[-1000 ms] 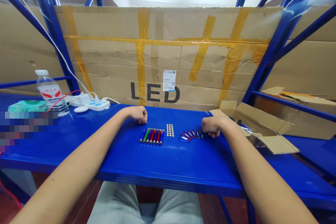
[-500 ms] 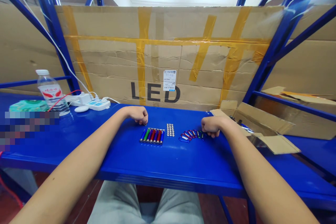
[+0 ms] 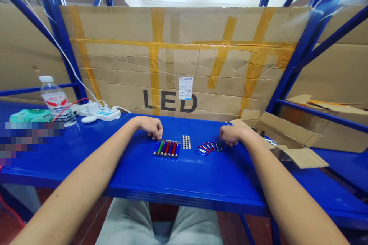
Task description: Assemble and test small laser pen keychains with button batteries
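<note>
My left hand [image 3: 153,127] is closed, its fingertips pinched together just beyond the far end of a row of small metal tubes [image 3: 166,149]. The tubes are blue, green, red and purple and lie side by side; whatever the fingers hold is too small to make out. To their right, silver button cells [image 3: 186,142] sit in a neat block. My right hand [image 3: 230,135] is curled shut at the right end of an arc of coloured carabiners [image 3: 207,147]. Its fingertips point down at the table, and their inner side is hidden.
An open cardboard box [image 3: 283,134] with metal parts stands at the right. On the left are a water bottle [image 3: 59,101], a green packet [image 3: 31,116] and a white power strip [image 3: 103,113]. A large cardboard sheet [image 3: 123,72] closes off the back of the blue table [image 3: 184,178].
My left hand has moved slightly right and nearer, up to the tubes' far ends. The right hand has drawn back a little from the carabiners, with its fingers tucked in more.
</note>
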Tool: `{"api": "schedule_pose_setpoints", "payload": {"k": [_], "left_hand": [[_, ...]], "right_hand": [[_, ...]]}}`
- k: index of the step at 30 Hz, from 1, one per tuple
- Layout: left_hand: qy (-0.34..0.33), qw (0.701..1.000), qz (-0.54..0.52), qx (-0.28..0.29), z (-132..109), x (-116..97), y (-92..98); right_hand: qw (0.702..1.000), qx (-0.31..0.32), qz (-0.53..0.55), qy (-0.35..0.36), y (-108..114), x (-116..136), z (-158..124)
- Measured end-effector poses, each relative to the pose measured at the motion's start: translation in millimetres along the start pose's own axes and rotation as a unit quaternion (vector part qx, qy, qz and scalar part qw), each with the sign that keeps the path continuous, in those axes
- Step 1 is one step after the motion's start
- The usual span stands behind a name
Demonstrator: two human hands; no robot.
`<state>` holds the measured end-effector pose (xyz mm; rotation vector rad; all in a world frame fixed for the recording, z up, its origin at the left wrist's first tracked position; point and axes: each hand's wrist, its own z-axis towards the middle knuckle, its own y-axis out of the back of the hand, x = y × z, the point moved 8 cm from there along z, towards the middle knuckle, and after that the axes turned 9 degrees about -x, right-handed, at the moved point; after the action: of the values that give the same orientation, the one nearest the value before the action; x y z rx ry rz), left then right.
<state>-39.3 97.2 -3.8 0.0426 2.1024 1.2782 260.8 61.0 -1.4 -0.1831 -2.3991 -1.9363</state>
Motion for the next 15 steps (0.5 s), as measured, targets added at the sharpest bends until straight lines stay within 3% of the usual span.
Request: {"api": "schedule_pose_setpoints", "payload": {"k": [9, 12, 15], "left_hand": [[0.012, 1.000, -0.026, -0.005, -1.2, 1.8, 2.0], [0.035, 0.996, -0.025, -0.081, 6.4, 10.8, 13.2], [0.071, 0.969, 0.097, -0.215, 14.6, 24.1, 30.8]], "right_hand": [[0.999, -0.024, -0.036, 0.016, 6.3, 0.6, 1.7], [0.994, -0.084, -0.065, 0.025, 14.0, 0.7, 7.2], [0.987, -0.142, -0.058, 0.037, 14.6, 0.1, 18.6]]}}
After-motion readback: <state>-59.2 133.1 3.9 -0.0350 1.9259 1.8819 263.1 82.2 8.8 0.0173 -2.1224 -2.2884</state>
